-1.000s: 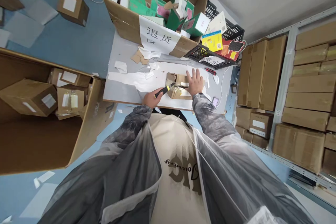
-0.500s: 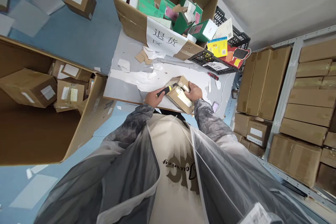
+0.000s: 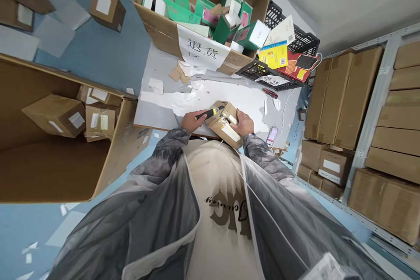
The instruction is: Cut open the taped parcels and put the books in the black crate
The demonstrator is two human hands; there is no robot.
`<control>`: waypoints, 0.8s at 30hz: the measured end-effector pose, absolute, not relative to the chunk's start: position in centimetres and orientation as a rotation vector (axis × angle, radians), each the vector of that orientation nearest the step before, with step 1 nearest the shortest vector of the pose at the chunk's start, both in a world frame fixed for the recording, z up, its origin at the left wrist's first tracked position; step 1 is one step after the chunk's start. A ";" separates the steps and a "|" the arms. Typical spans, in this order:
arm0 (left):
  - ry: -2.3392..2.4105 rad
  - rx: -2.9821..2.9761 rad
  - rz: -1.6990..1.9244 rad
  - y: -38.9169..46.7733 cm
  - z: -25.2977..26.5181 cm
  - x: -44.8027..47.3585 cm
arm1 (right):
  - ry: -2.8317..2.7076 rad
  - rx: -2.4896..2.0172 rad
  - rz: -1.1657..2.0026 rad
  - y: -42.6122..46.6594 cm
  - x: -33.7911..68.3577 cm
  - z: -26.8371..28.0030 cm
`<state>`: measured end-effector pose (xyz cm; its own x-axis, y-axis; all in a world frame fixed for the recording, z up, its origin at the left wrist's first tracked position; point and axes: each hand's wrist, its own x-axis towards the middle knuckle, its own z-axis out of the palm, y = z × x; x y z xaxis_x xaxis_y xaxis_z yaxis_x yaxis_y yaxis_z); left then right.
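My left hand (image 3: 193, 121) is closed round the black and yellow handle of a utility knife (image 3: 206, 114). The knife points right, its tip end at the upper left of a small brown cardboard box (image 3: 232, 134). That box sits tilted near the front edge of the white table (image 3: 154, 116), with shiny tape and a pale label on it. On its right side my right hand (image 3: 243, 123) grips it, thumb on the top and the other fingers along the far edge. Whether the blade touches the cardboard is too small to tell.
Behind stands a large carton (image 3: 160, 30) of green boxes, beside a black crate (image 3: 292, 30). A red and black tool (image 3: 269, 93), a phone (image 3: 272, 135) and paper scraps (image 3: 155, 85) lie on the table. Left is a big open carton (image 3: 121, 140); right, a loaded shelf rack (image 3: 367, 118).
The small box has turned slightly and its upper flap stands a little more raised. Both hands keep their hold. The whole view has shifted a little.
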<state>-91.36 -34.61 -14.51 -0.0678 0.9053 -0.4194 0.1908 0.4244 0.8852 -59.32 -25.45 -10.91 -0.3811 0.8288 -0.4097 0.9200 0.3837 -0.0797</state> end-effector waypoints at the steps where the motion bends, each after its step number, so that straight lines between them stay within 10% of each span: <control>1: 1.537 1.008 0.788 -34.7 -14.5 -91.4 | 2.338 1.524 -0.435 -25.7 -59.3 -10.9; 24: 1.321 1.367 0.347 -38.1 -16.0 -99.5 | 2.075 1.350 -0.739 -20.6 -61.8 -7.2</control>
